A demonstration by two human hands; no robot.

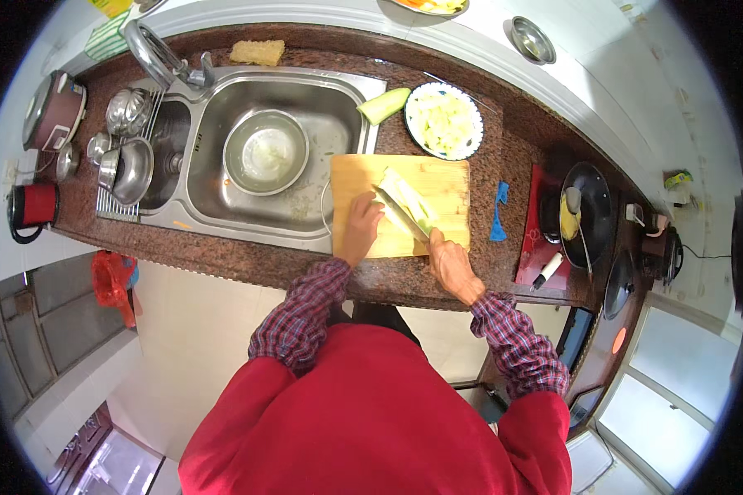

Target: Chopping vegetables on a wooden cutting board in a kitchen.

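Observation:
My right hand grips a kitchen knife, its blade slanting up and left across the wooden cutting board. Pale green vegetable pieces lie along the blade's far side. Close to the knife's tip end, my left hand has its fingers bent over the board; whether they touch the blade or hold a piece is unclear. Behind the board stands a plate heaped with chopped pale green vegetable. Beside that plate rests a larger cut length of green vegetable.
Left of the board is a steel sink holding a metal bowl, with a faucet behind. Steel bowls sit on a rack at far left. To the right are a blue cloth-like piece, a wok and a lid.

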